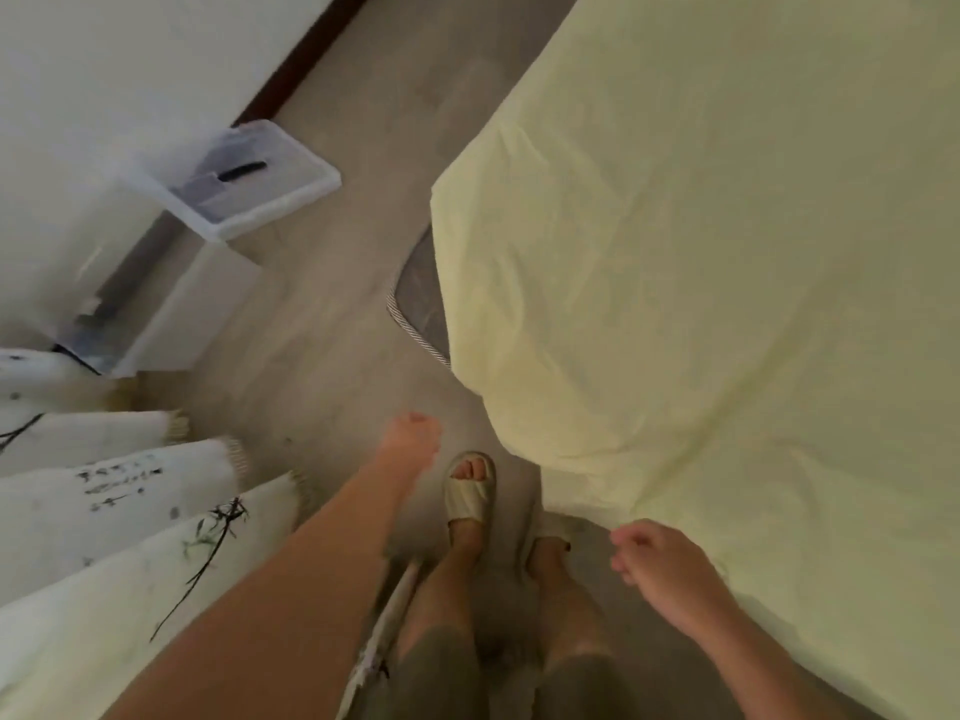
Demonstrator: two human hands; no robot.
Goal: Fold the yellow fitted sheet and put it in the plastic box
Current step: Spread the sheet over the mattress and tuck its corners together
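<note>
A person stands at the corner of a bed, looking down at a pale yellow fitted cotton sheet (701, 304) that lies spread over the mattress and fills the right side of the view. Its loose edge drapes over the bed's corner toward the floor. A grey mattress corner with striped piping (418, 309) shows bare just beside the sheet's left edge.

The left hand (413, 436) hangs over the grey-beige floor (332, 314), fingers loosely curled and holding nothing; motion blur softens its outline. The right hand (657, 561) hovers just beside the sheet's hanging hem with fingers loosely bent, and no cloth is visibly pinched between them.

Well apart from the bed, by the white wall (104, 70) at upper left, sits a clear plastic storage box with a flat translucent lid (244, 179). Dark shapes show through the lid, too blurred to name. A second pale, translucent boxy shape (192, 309) stands next to it, its contents unreadable.

White fringed cloth panels printed with black ink branches (119, 496) hang at lower left. The person wears cream open-toed slippers (470, 488).
</note>
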